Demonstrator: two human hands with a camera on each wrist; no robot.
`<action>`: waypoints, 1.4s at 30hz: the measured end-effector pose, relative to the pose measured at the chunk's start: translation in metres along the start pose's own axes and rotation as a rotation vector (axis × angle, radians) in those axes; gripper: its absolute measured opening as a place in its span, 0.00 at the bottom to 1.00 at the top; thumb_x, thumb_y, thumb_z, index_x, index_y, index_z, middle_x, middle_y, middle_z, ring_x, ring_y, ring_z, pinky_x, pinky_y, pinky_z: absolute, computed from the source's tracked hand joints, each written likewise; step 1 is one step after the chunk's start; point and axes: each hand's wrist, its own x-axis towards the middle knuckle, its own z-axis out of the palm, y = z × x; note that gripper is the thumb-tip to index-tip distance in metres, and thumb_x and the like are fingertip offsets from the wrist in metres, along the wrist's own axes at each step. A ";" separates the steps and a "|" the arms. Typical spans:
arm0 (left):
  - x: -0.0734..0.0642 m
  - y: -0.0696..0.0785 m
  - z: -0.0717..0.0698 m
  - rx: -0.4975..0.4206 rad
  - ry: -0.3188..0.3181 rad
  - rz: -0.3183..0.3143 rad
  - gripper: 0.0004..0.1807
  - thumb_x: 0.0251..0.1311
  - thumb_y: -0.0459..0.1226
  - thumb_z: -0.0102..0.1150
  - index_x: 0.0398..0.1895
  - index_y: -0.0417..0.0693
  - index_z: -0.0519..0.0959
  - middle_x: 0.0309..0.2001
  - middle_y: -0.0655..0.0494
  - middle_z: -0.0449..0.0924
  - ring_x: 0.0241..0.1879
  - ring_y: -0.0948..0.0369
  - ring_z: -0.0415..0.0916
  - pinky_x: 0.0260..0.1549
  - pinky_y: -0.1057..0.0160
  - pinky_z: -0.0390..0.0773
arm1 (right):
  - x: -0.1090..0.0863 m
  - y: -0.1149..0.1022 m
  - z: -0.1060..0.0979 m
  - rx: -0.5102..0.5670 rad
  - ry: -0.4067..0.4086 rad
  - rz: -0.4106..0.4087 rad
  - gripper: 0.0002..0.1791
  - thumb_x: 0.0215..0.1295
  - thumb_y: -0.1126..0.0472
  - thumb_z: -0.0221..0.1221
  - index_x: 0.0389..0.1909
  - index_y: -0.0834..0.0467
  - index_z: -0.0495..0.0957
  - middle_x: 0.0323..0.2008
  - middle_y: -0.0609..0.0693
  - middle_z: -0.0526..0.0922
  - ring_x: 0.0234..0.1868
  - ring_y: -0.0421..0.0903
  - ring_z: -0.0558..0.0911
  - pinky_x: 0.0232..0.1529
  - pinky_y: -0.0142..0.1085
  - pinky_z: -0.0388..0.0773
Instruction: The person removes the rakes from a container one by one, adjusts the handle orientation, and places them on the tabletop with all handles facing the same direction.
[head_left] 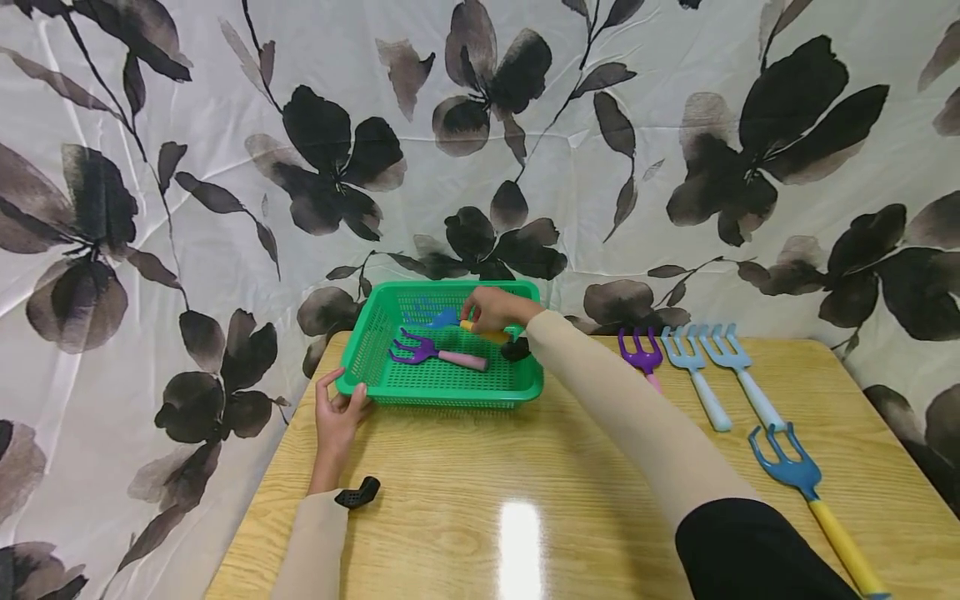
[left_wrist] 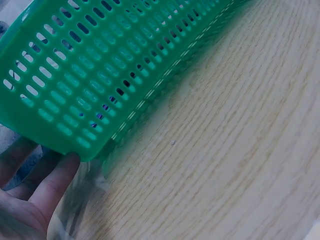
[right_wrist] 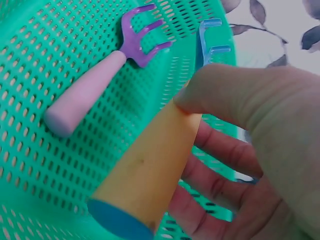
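A green perforated basket (head_left: pixel 442 398) stands at the far edge of the wooden table. Inside it lies a hand rake with purple tines and a pink handle (head_left: pixel 463 360). My right hand (head_left: pixel 498 310) is over the basket, pinching the yellow handle (right_wrist: pixel 150 155) of a hand rake with blue tines (head_left: pixel 444 317). In the right wrist view the thumb and fingers grip near the handle's tine end. My left hand (head_left: pixel 341 417) touches the basket's near-left corner, fingers spread and fairly straight; the left wrist view shows fingertips (left_wrist: pixel 70 162) against its rim.
On the table's right lie two light-blue hand rakes (head_left: pixel 708 400) (head_left: pixel 759 398), a purple-tined rake (head_left: pixel 642 357) partly behind the right sleeve, and a blue rake with a yellow handle (head_left: pixel 840 533). A floral cloth (head_left: pixel 480 183) hangs behind the table (head_left: pixel 450 483).
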 end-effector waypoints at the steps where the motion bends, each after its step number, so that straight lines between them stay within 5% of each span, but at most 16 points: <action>1: 0.000 -0.001 0.000 0.000 -0.001 -0.002 0.32 0.73 0.37 0.61 0.75 0.48 0.59 0.63 0.28 0.73 0.45 0.64 0.85 0.47 0.54 0.86 | -0.003 0.000 -0.003 -0.007 0.009 -0.016 0.15 0.70 0.64 0.64 0.56 0.58 0.84 0.49 0.56 0.86 0.47 0.49 0.84 0.45 0.39 0.84; 11: -0.001 -0.001 0.000 -0.007 -0.015 0.002 0.33 0.73 0.38 0.62 0.74 0.49 0.58 0.65 0.34 0.73 0.50 0.65 0.84 0.50 0.50 0.84 | -0.047 -0.002 -0.033 -0.025 0.096 -0.097 0.17 0.69 0.62 0.65 0.58 0.57 0.83 0.47 0.53 0.86 0.46 0.49 0.83 0.44 0.41 0.82; 21: 0.000 0.001 0.001 -0.021 -0.002 0.006 0.32 0.74 0.35 0.60 0.75 0.45 0.58 0.64 0.28 0.72 0.48 0.66 0.84 0.47 0.56 0.86 | -0.091 0.008 -0.048 -0.011 0.202 -0.106 0.16 0.67 0.62 0.66 0.55 0.57 0.84 0.43 0.53 0.87 0.40 0.49 0.85 0.41 0.41 0.84; 42: -0.002 -0.001 0.002 -0.019 -0.002 0.010 0.32 0.73 0.37 0.62 0.74 0.48 0.59 0.64 0.29 0.72 0.48 0.63 0.84 0.46 0.53 0.86 | -0.211 0.066 -0.037 0.025 0.356 -0.032 0.14 0.65 0.66 0.67 0.52 0.58 0.84 0.36 0.49 0.86 0.35 0.45 0.82 0.38 0.37 0.81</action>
